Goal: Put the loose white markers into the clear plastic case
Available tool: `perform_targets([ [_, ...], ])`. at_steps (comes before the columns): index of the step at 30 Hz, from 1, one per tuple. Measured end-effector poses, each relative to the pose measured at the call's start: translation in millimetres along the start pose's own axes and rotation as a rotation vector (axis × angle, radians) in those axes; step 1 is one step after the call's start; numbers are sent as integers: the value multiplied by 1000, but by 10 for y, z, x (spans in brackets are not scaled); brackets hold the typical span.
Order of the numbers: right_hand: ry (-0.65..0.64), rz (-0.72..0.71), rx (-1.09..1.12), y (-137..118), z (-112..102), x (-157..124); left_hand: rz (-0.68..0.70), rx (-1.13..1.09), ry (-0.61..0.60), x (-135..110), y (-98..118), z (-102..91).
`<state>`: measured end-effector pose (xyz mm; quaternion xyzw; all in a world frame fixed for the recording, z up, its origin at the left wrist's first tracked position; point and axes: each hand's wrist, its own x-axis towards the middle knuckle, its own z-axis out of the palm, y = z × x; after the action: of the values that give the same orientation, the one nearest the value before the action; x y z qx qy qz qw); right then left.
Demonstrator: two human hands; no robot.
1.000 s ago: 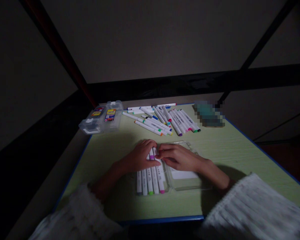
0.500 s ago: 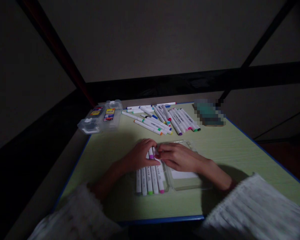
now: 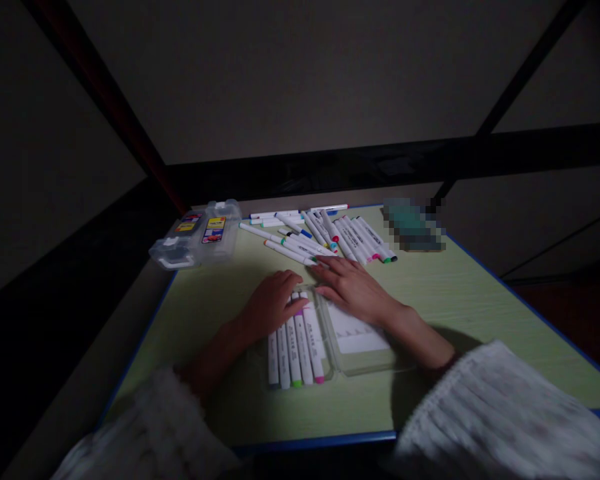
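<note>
A clear plastic case (image 3: 337, 372) lies unfolded in front of me, with a row of white markers (image 3: 294, 353) in its left half. My left hand (image 3: 267, 305) rests at the upper left of that half, thumb and fingers apart, the thumb over the markers' upper ends. Over the top of the right half, where a white paper (image 3: 355, 337) shows, my right hand (image 3: 355, 287) reaches forward. Its fingers are stretched out to the near end of the loose markers (image 3: 293, 252) and hide some of the tips. I see nothing held in it.
Farther back on the green table (image 3: 460, 320) more white markers (image 3: 357, 239) lie side by side. A closed-looking clear box (image 3: 195, 237) with labels stands at the back left. A blurred phone-like object (image 3: 413, 225) lies at the back right.
My right hand has moved away from my left hand, forward to the loose markers, and its fingers have straightened. My left hand has opened a little and shifted slightly left.
</note>
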<state>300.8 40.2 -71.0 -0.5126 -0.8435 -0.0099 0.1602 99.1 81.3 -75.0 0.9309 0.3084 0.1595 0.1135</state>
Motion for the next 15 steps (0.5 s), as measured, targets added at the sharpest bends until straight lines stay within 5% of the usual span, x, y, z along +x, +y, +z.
perform_targets([
  [15, -59, -33, 9, 53, 89, 7, 32, 15, -54, 25, 38, -36],
])
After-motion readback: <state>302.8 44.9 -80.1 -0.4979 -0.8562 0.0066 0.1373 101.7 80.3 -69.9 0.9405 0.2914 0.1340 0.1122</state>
